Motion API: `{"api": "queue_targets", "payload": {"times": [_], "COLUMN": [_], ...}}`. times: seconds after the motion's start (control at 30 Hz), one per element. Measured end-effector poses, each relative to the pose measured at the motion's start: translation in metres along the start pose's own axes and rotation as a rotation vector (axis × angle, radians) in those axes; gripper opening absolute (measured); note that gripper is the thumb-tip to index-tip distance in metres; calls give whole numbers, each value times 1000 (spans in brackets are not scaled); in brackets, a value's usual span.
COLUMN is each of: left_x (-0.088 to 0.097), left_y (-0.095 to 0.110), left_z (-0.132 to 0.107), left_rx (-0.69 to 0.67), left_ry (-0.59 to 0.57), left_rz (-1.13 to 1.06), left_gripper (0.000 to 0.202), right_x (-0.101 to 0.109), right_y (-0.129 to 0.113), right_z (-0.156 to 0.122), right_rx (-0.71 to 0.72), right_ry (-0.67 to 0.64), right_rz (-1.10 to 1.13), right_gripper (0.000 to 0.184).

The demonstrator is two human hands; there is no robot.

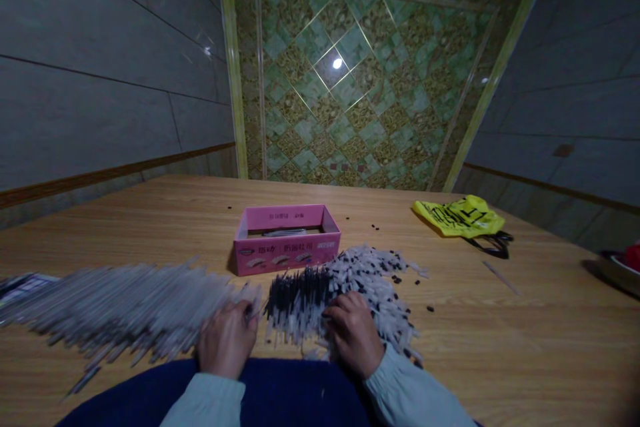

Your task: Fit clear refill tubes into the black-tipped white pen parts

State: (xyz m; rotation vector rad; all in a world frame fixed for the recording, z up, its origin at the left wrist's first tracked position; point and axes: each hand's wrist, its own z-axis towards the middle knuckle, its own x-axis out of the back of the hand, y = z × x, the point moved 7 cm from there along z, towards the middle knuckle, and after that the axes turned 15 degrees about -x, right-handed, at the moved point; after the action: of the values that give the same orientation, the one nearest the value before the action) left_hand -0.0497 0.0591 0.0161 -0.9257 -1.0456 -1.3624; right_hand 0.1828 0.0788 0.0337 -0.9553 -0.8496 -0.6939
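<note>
My left hand (227, 339) is curled with thumb and fingers together, at the right end of a broad heap of long, thin, clear tubes (135, 307). Whatever it may grip is hidden or blurred. My right hand (354, 332) is closed too, its fingertips bent down onto the right end of a row of short black-and-clear pieces (299, 300). What lies between its fingers cannot be made out. Against this hand's far side spreads a heap of small whitish sleeve-like pieces (373, 273), mixed with black bits.
Behind the heaps stands an open pink box (287, 255) with a few thin tubes inside. A yellow plastic bag (457, 215) and a black strap-like item (493, 243) lie at the right. One loose tube (501, 277) and a bowl (623, 273) are farther right.
</note>
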Motion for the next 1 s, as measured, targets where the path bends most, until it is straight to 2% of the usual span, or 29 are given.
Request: {"api": "queue_targets", "payload": {"times": [0.1,0.3,0.5,0.7,0.8,0.9,1.0], "left_x": [-3,-7,-6,-6,-1,4,5], "left_y": [1,-1,1,2,-2,-7,-13], "left_z": [-1,-3,-4,-4,-5,-5,-3], "left_rx": [-3,11,4,20,52,66,87], "left_ry": [-21,-48,-33,-30,21,122,253], "left_rz": [-11,-29,28,39,42,-12,-281], "left_gripper": [33,31,24,25,28,29,26], "right_x": [-1,-7,-12,-12,-11,-10,-8], "right_y": [-2,-5,-1,1,1,1,3], "right_z": [0,0,0,2,3,3,4], "right_rx": [-14,0,24,46,73,96,76], "right_ry": [-10,-40,-10,14,0,-18,-9], "right_rz": [-32,-120,-164,-166,-166,-144,-102], "right_gripper": [18,40,20,13,9,9,21]}}
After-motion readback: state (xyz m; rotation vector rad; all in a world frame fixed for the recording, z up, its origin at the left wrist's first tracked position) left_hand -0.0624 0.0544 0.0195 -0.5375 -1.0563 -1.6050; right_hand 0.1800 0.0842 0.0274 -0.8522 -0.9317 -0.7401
